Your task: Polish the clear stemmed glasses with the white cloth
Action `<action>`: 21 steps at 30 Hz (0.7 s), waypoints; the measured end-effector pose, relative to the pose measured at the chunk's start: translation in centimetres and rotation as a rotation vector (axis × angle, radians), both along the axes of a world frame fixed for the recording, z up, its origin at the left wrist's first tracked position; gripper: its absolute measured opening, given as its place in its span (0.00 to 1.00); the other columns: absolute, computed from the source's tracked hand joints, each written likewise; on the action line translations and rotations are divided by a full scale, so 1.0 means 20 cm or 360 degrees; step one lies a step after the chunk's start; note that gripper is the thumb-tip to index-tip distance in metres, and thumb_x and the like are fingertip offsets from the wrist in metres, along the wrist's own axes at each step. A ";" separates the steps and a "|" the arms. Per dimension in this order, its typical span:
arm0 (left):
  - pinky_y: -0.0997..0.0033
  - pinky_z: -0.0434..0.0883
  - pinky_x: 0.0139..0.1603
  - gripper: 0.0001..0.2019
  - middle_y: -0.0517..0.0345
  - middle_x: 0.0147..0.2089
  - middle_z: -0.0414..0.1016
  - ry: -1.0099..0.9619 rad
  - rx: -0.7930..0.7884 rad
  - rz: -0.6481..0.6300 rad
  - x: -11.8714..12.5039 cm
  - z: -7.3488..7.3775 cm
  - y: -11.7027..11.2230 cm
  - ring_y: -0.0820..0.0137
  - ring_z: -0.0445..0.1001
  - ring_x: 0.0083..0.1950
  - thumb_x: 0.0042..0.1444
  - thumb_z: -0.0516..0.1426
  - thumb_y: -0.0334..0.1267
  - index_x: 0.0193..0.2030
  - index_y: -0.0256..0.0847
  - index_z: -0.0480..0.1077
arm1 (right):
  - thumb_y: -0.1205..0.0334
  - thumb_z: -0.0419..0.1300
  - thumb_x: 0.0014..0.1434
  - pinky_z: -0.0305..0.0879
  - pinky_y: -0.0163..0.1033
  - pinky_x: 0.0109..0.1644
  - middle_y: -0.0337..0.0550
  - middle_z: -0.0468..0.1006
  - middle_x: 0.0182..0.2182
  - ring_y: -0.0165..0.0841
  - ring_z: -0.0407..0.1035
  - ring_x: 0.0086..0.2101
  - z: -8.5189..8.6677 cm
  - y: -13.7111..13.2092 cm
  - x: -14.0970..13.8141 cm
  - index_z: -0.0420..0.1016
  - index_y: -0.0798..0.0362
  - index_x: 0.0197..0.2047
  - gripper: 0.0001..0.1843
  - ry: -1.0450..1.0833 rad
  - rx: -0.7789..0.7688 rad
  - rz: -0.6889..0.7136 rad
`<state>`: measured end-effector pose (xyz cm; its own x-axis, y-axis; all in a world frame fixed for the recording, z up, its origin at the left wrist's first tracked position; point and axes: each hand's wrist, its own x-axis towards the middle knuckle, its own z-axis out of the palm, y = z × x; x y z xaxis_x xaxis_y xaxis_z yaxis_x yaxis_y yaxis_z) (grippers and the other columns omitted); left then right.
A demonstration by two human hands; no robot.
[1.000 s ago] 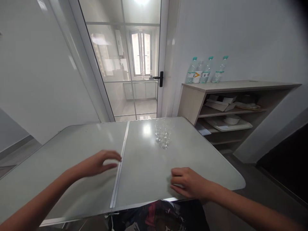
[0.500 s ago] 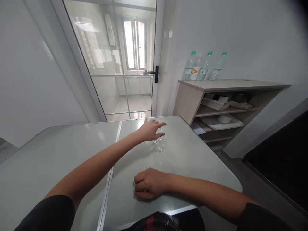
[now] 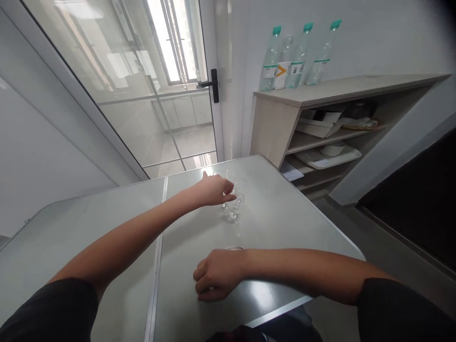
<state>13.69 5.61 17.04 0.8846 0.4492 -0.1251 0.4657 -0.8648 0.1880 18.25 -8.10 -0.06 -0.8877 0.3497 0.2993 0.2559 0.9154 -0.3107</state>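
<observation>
Several clear stemmed glasses [image 3: 234, 217] stand close together toward the far end of the pale table [image 3: 285, 213]. My left hand [image 3: 215, 190] reaches in among them from the left. Its fingers are curled toward the thumb at one glass [image 3: 239, 197], and the hand covers part of the group. Nearer to me, my right hand [image 3: 219, 274] rests low over the table with its fingers closed. What lies inside that fist is mostly hidden. A thin clear curved rim [image 3: 234, 248] shows just behind the right wrist.
A metal seam [image 3: 156, 270] crosses the table left of both hands. Behind stands a glazed door with a black handle [image 3: 214, 85]. To the right, a wooden shelf unit [image 3: 274, 123] carries several plastic bottles [image 3: 299, 59] on top, with a tray [image 3: 342, 156] and boxes inside.
My left hand's outstretched fingers have curled in toward the thumb at the glasses. The right hand stays closed in nearly the same spot. The view has tilted down and shifted.
</observation>
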 end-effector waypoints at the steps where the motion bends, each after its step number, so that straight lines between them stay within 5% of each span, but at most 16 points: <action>1: 0.26 0.51 0.62 0.14 0.54 0.31 0.76 0.0018 0.0013 0.0013 0.02 -0.01 -0.01 0.59 0.75 0.44 0.63 0.55 0.43 0.29 0.38 0.72 | 0.55 0.56 0.67 0.52 0.36 0.30 0.34 0.76 0.31 0.29 0.70 0.35 0.00 0.00 0.00 0.72 0.49 0.29 0.14 0.0015 -0.0003 0.0003; 10: 0.40 0.65 0.49 0.05 0.46 0.33 0.78 0.0211 0.0121 0.0164 0.11 -0.05 0.01 0.56 0.77 0.40 0.50 0.59 0.26 0.26 0.35 0.74 | 0.60 0.56 0.65 0.57 0.37 0.34 0.38 0.72 0.28 0.31 0.65 0.31 0.00 -0.03 0.06 0.69 0.50 0.28 0.12 0.0014 -0.0111 0.0232; 16: 0.52 0.67 0.39 0.10 0.47 0.42 0.79 0.0249 0.0134 0.0352 0.04 -0.14 0.04 0.66 0.76 0.38 0.51 0.60 0.20 0.38 0.36 0.76 | 0.67 0.51 0.67 0.58 0.39 0.39 0.42 0.72 0.31 0.33 0.65 0.33 0.00 -0.02 0.12 0.69 0.52 0.30 0.13 -0.0067 -0.0276 0.0287; 21: 0.60 0.67 0.31 0.14 0.48 0.42 0.77 0.0010 0.0260 0.0301 -0.08 -0.21 0.06 0.64 0.75 0.36 0.49 0.58 0.15 0.35 0.39 0.75 | 0.67 0.51 0.68 0.55 0.40 0.38 0.43 0.70 0.31 0.34 0.64 0.34 -0.01 -0.03 0.13 0.67 0.52 0.30 0.13 -0.0129 -0.0309 0.0303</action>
<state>12.08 6.75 12.82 0.7824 0.6213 -0.0425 0.6227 -0.7809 0.0492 20.86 -8.67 -0.27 -0.9613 0.2182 0.1683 0.1162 0.8747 -0.4706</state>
